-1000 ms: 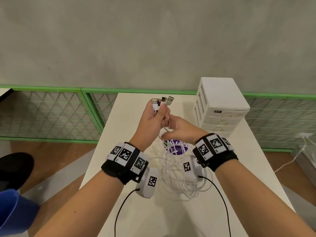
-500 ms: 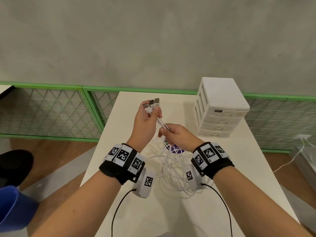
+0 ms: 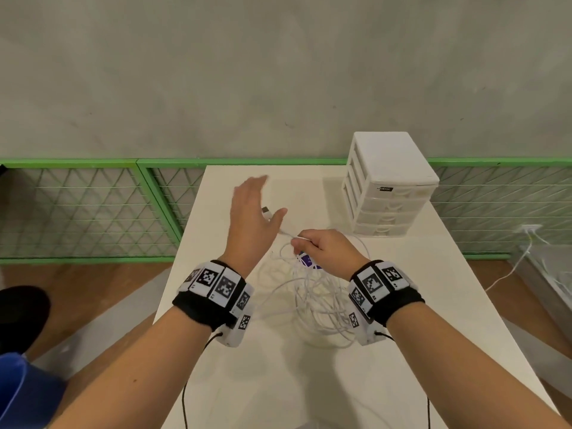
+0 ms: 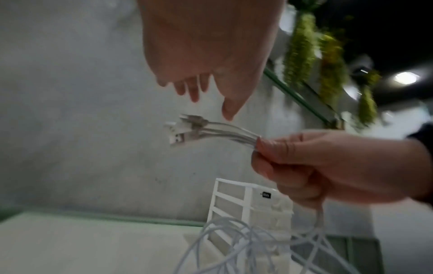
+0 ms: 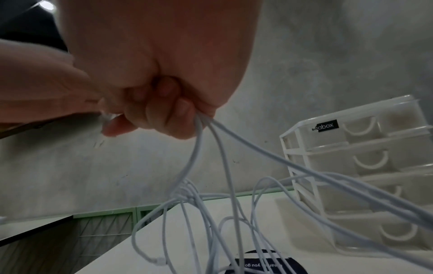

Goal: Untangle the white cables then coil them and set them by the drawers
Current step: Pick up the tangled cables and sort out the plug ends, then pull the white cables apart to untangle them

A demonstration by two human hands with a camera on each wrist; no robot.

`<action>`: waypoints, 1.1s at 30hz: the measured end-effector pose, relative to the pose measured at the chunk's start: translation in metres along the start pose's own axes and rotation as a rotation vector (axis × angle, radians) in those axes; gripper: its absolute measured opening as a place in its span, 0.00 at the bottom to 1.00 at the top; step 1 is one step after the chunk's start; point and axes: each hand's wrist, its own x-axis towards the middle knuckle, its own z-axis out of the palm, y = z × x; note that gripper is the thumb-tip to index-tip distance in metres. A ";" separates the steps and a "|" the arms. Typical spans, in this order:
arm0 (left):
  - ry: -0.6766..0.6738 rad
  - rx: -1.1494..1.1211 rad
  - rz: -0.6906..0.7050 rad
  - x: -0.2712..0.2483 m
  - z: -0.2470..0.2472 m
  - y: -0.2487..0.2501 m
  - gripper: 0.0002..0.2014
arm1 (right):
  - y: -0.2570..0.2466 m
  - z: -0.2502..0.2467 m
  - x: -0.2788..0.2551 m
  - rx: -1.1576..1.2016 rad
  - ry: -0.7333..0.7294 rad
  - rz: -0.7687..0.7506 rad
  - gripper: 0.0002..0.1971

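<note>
My right hand [image 3: 325, 250] is clamped in a fist on the white cables [image 3: 312, 300], gripping the bunch just below the plug ends. The plugs [image 4: 185, 129] stick out past my fingers [image 4: 288, 148] toward the left, bundled side by side; at least one is a USB-A end. My left hand [image 3: 252, 222] is spread, fingers straight, holding nothing, raised just beside the plugs; from the left wrist view its thumb tip is near the plugs, can't tell if touching. Rest of the cables hang down from my right fist in loose tangled loops onto the worktop [image 3: 247, 382], with a knotty crossing partway down [image 5: 185, 192]. Loops lie over a dark purple round sticker [image 3: 308, 261] with text on the worktop. White drawers [image 3: 391, 193], four tiers, stand at the far right of the worktop, near the cables but apart. Green mesh fence [image 3: 83, 209] and grey wall behind. Blue object [image 3: 21, 394] at lower left.
</note>
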 end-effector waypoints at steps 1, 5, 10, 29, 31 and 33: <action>-0.062 0.021 0.118 -0.003 0.003 0.002 0.19 | -0.002 0.000 -0.001 -0.018 -0.005 -0.001 0.16; -0.544 -0.120 0.013 -0.017 0.007 0.024 0.14 | -0.011 -0.004 -0.006 -0.033 -0.033 -0.003 0.16; -0.660 -0.024 -0.148 -0.012 0.013 0.037 0.28 | -0.012 -0.032 -0.006 -0.095 -0.061 0.022 0.17; -0.288 -0.716 -0.310 0.060 0.015 0.090 0.29 | 0.006 -0.094 0.007 0.413 0.252 -0.121 0.19; -0.380 -0.597 -0.281 0.057 0.015 0.084 0.25 | 0.012 -0.095 0.007 0.418 0.308 -0.127 0.17; -0.514 -0.560 -0.291 0.049 0.018 0.079 0.22 | 0.018 -0.096 0.010 0.412 0.355 -0.150 0.14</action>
